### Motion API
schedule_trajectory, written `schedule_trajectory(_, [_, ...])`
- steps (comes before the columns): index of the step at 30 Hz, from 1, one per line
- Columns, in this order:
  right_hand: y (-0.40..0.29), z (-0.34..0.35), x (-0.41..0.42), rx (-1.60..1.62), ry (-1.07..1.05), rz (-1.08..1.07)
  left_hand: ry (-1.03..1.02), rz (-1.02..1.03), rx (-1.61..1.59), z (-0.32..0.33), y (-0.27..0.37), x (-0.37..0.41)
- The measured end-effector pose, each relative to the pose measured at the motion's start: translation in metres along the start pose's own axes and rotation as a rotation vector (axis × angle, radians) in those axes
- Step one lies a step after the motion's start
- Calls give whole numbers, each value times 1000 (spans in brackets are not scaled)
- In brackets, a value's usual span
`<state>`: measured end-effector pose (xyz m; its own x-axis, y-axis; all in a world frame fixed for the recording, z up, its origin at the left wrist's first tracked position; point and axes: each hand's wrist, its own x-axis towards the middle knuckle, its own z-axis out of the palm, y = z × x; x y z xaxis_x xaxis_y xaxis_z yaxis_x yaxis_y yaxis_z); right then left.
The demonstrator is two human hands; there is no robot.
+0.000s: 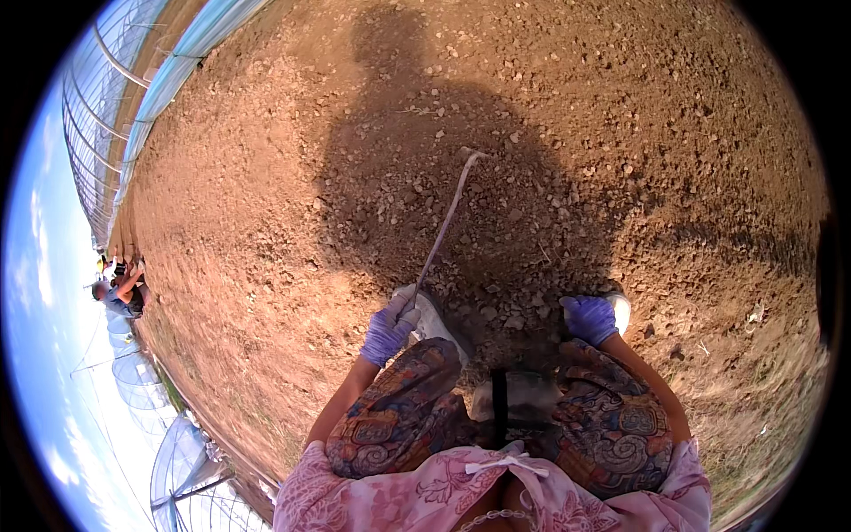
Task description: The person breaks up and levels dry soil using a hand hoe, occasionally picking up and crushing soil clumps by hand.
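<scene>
My left hand (387,334), in a purple knit glove, grips the near end of a long thin stick-like tool (447,223). The tool slants away over the soil, and its bent far tip touches or hovers just above the clods; I cannot tell which. Just beside that hand is my left shoe (435,326), pale and dusty. My right hand (589,318), gloved the same way, is in front of my right knee and partly covers my right shoe (621,311). Its fingers look curled, but their inner side is hidden. Loose, crumbly soil (512,266) lies between my feet.
My shadow (425,133) falls across the ground ahead. Greenhouse frames with plastic sheeting (176,70) line the left. Two or more people (123,292) are low to the ground at the far left. Dry grass (751,425) covers ground at the right.
</scene>
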<state>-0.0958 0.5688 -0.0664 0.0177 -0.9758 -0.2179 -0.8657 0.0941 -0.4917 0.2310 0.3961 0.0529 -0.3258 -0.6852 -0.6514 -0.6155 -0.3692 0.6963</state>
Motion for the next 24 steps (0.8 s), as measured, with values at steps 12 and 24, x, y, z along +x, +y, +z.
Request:
schedule_trajectory(12, [1, 3, 0, -25, -34, 24, -203, 44, -32, 28, 49, 63])
schedule_trajectory(24, [0, -1, 2, -35, -164, 40, 282, 62, -230, 8, 157, 201])
